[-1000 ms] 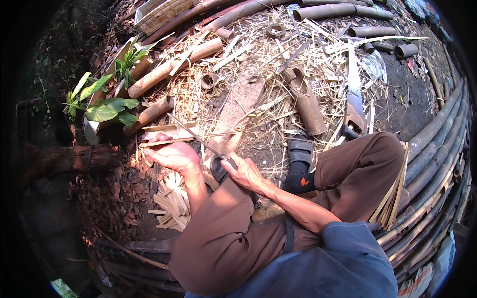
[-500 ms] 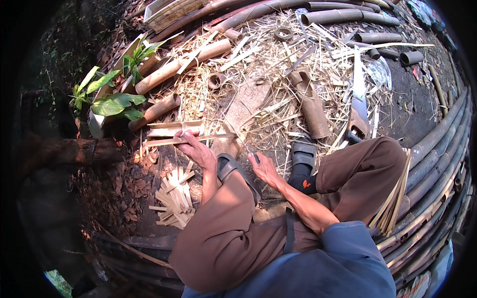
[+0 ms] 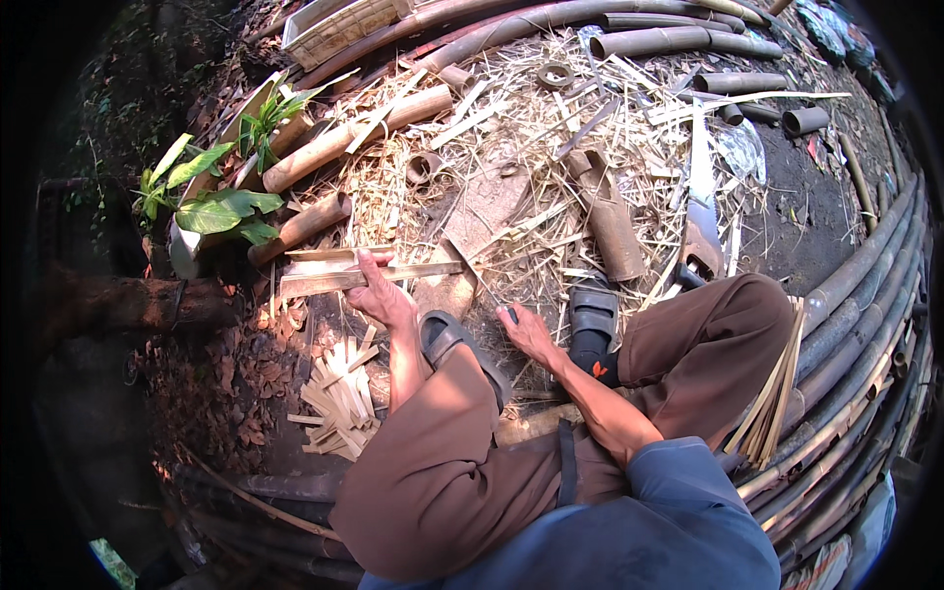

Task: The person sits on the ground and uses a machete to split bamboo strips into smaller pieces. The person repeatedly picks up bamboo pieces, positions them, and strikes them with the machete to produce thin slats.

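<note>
My left hand is closed around a flat split-bamboo strip, held level with its free end pointing right. In my right hand is a knife by its dark handle, the thin blade slanting up and left. The blade crosses close to the strip's right end; whether they touch I cannot tell. Behind my left fingers lies another split bamboo piece, partly hidden. Below my left wrist, a pile of short pale bamboo slats rests on the ground.
Ahead are shavings, a flat block and a notched bamboo tube. A handsaw lies to the right. Bamboo poles line the right edge. Cut bamboo lengths and a leafy plant are at left.
The bamboo strip has turned in my left hand, so its broad face shows more. My right hand keeps the knife in nearly the same place. The whole view has shifted slightly.
</note>
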